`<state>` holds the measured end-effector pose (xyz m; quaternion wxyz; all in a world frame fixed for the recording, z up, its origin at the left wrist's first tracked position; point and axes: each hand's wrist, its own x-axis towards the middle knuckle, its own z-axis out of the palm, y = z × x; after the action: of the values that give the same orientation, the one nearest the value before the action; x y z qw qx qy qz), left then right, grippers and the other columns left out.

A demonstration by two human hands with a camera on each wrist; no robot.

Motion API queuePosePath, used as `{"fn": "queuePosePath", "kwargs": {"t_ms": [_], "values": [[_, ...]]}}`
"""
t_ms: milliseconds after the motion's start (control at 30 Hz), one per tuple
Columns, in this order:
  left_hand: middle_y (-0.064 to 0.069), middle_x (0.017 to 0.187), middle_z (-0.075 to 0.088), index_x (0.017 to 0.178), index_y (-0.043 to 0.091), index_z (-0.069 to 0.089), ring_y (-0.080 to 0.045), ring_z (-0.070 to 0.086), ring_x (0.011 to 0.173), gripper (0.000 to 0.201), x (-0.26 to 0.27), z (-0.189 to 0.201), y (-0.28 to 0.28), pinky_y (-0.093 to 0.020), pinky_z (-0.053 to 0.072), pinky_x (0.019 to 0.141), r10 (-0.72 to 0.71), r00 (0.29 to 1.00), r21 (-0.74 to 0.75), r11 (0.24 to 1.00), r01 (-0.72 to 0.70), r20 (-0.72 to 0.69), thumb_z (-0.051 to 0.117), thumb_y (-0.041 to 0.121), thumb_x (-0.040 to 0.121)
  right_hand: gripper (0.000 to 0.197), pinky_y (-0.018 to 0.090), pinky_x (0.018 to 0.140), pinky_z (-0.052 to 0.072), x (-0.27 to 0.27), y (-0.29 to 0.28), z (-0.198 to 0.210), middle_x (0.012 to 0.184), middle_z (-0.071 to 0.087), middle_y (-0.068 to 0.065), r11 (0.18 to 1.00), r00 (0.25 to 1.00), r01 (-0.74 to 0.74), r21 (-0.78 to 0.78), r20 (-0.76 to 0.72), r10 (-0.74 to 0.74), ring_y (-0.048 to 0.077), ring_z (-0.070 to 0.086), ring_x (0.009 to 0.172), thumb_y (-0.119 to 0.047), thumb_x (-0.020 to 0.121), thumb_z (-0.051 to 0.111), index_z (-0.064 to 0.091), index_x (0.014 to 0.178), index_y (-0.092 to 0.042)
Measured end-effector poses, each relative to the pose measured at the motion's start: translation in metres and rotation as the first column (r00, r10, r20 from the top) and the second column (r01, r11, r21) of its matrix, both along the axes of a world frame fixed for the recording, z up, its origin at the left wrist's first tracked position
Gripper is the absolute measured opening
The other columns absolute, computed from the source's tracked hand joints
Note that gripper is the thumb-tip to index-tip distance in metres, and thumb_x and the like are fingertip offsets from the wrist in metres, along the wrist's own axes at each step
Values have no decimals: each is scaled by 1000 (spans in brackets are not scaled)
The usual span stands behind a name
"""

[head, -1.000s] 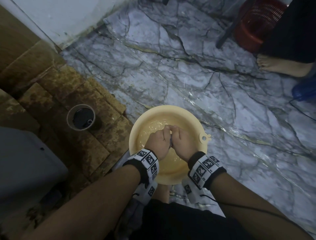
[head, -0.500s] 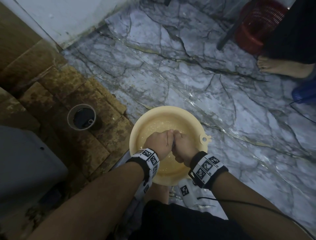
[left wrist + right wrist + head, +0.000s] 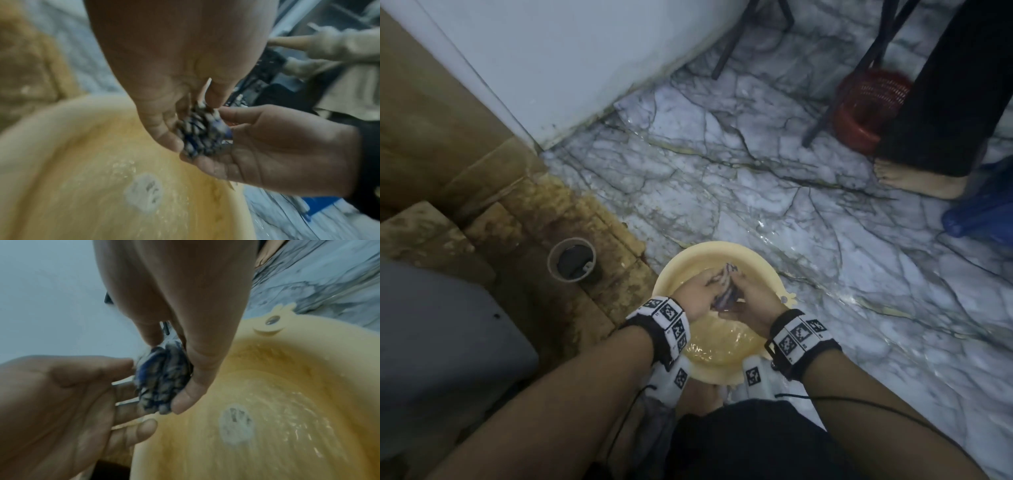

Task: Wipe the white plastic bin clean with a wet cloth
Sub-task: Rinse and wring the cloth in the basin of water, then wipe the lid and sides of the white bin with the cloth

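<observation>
Both fists have loosened since a second ago — the left hand [image 3: 697, 294] and right hand [image 3: 751, 298] now pinch the bunched cloth [image 3: 724, 286] above the basin [image 3: 756, 260].

Black wristbands [image 3: 803, 342] with checkered markers, dark shorts [image 3: 750, 442]

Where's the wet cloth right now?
The cloth is bunched up between the left hand and the right hand, held just above the water in the basin on the marble floor, low in the head view.
</observation>
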<state>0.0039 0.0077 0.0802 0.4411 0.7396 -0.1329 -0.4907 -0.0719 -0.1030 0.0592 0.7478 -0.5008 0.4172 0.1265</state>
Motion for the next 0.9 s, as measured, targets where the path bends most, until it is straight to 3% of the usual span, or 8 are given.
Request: {"fn": "queuePosePath", "kwargs": {"t_ms": [133,267,333,400,500,667,800,900], "values": [[-1,120,61,141,22,45,-19,58,111,41,4,39,10,0,41,59,-114,990,-87,989,121,84,45,10,102,27,50,92,51,2,-6,37,105,69,12,1000,995,3,-30,99,0,30,66,91,-31,102,46,59,114,-11],[-5,103,67,115,23,57,-19,64,88,29,15,75,19,-16,51,64,44,979,-124,992,-20,197,68,15,89,28,52,90,51,8,-8,83,104,67,16,992,988,-5,-128,152,24,32,65,90,-32,96,57,53,115,-11],[-8,103,69,102,21,58,-21,66,83,15,19,99,26,-30,53,68,118,960,-118,989,-90,253,67,20,90,18,53,89,51,13,-5,112,99,68,16,986,975,-23,-162,213,58,32,65,87,-27,98,55,53,108,-12],[-8,99,69,95,18,57,-14,66,73,6,22,123,37,-29,53,66,179,941,-146,979,-141,286,62,21,94,13,50,85,52,18,-1,143,97,68,19,984,953,-43,-175,288,93,33,66,85,-21,100,50,55,103,-9],[-7,100,69,93,20,58,-19,69,80,9,20,161,59,-39,59,73,279,893,-234,950,-205,353,60,28,94,19,43,82,53,27,14,190,97,69,16,961,912,-120,-248,354,206,29,65,84,-17,102,47,62,106,-7],[-13,100,65,93,18,54,-32,68,83,11,17,225,117,-42,59,65,501,798,-375,848,-374,335,49,26,100,23,35,63,56,47,58,267,95,69,14,840,836,-237,-489,338,432,25,66,76,-21,102,46,62,113,-7],[-19,110,62,94,19,53,-31,65,83,12,20,263,184,-42,59,65,635,740,-437,743,-507,221,46,24,101,18,25,56,52,67,114,313,81,70,7,740,760,-277,-614,331,559,18,66,67,-20,100,51,64,92,-10],[-19,107,63,98,13,55,-29,62,90,9,15,279,238,-52,56,85,741,651,-471,639,-608,163,53,22,98,21,17,48,41,78,166,337,66,60,2,610,690,-288,-738,282,667,16,54,58,-22,97,56,60,80,-10]]}}
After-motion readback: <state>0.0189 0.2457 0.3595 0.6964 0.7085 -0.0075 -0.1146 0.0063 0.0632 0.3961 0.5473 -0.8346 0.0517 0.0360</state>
